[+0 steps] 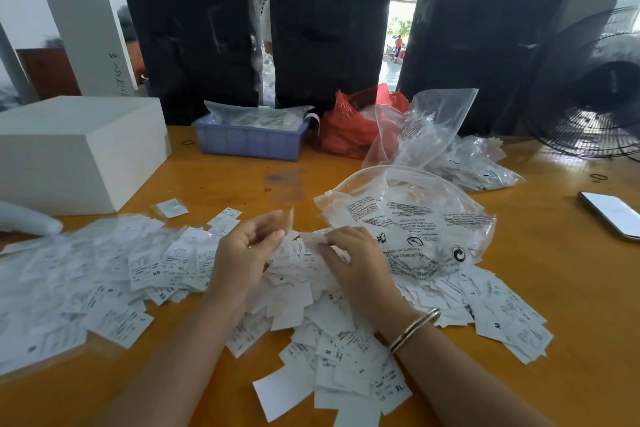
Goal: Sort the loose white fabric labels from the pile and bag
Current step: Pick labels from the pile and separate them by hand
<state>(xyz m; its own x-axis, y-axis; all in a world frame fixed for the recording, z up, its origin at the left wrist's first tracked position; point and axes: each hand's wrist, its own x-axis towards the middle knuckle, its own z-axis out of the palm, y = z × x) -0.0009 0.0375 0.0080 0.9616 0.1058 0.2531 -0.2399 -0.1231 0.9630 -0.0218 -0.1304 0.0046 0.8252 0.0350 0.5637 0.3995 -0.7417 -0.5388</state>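
A wide pile of loose white fabric labels point(322, 333) with printed size letters covers the near part of the orange table point(221, 180). My left hand point(247, 250) hovers over the pile's middle, fingers loosely curled, and seems to hold a blurred label at its fingertips. My right hand point(349, 263), a bangle on its wrist, pinches a label at the pile's top. A clear printed plastic bag point(415, 222) lies just right of my hands, with labels under and inside it.
A white box point(72, 149) stands at the left. At the back are a blue tray point(249, 139), a red bag point(353, 125) and more clear bags point(460, 152). A phone point(613, 215) lies at the right edge, a fan point(595, 87) behind it. Black bundles line the rear.
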